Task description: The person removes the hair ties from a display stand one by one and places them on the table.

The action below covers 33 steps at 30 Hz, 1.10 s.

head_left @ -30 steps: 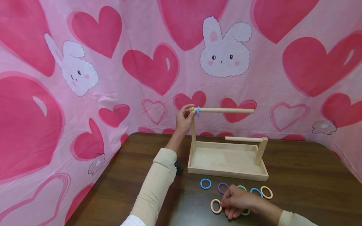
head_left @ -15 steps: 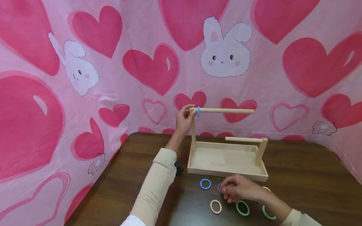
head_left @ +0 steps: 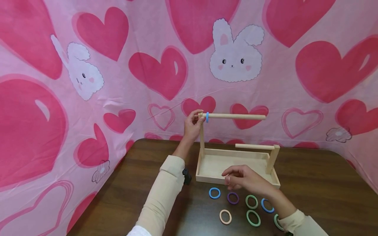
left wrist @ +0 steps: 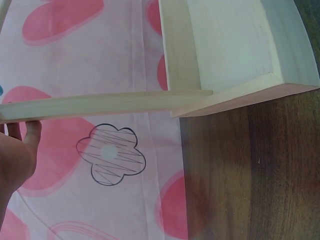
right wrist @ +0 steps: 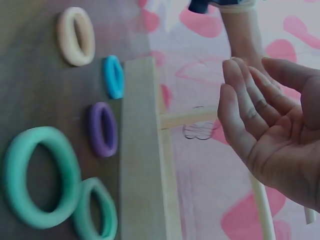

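Note:
My left hand [head_left: 192, 126] grips the top of the tall left post [head_left: 202, 137] of a wooden stand, where the upper rod [head_left: 236, 116] meets it. A blue ring [head_left: 207, 117] hangs on that rod near the post. In the left wrist view, my fingers [left wrist: 33, 132] touch the post's upper end. My right hand [head_left: 246, 179] is raised over the front edge of the stand's tray [head_left: 209, 179]. Its fingers are loosely bent, and the right wrist view shows the palm [right wrist: 285, 145] with nothing held. Blue [head_left: 214, 193], purple [head_left: 233, 198] and green [head_left: 251, 202] rings lie below it.
Another blue ring [head_left: 267, 206], a beige ring [head_left: 225, 217] and more green rings [head_left: 253, 218] lie on the dark wooden table [head_left: 147, 170]. A shorter post [head_left: 273, 160] with a lower rod [head_left: 254, 146] rises at the tray's right. Pink patterned cloth [head_left: 177, 75] hangs behind.
My right hand has lifted from beside the beige ring, up and away over the tray's front edge, uncovering the purple and green rings. My left hand stays on the post.

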Available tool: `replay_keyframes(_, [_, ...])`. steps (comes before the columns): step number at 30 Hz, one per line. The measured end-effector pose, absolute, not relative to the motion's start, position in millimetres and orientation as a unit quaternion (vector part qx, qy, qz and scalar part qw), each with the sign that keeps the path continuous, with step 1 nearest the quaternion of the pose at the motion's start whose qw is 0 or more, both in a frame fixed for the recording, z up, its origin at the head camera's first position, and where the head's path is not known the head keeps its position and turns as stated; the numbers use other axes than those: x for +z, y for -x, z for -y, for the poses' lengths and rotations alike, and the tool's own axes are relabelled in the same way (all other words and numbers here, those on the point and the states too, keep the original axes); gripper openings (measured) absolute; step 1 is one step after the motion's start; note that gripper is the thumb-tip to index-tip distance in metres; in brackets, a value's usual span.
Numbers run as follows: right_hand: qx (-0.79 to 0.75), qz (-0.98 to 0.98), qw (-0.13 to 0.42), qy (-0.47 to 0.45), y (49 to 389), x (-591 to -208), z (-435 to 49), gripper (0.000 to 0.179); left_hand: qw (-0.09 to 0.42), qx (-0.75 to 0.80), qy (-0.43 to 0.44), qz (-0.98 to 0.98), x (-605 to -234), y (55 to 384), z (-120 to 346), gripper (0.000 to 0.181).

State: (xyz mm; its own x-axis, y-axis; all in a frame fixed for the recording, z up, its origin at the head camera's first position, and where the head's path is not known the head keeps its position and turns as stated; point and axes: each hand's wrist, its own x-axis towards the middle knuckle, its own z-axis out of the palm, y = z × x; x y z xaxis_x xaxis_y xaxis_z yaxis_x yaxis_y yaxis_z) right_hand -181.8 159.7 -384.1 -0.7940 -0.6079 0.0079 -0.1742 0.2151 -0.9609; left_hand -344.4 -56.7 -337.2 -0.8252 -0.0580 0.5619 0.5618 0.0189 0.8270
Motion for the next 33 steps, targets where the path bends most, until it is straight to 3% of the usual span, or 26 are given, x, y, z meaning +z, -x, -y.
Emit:
replay_keyframes(6, [-0.564, -0.773, 0.113, 0.267, 199.5, -373.4, -150.1, 0.032, 0.232, -0.678, 0.187, 0.671, -338.0, 345.6, 56.3, 0.027])
replay_keyframes(28, [-0.684, -0.713, -0.093, 0.122, 269.0, -355.5, -100.7, 0.027, 0.229, -0.681, 0.191, 0.669, -338.0, 345.0, 56.1, 0.027])
replay_keyframes(33, [-0.708, -0.679, -0.169, 0.098, 280.7, -355.5, -86.5, 0.021, 0.232, -0.679, 0.194, 0.669, -337.9, 345.6, 56.5, 0.027])
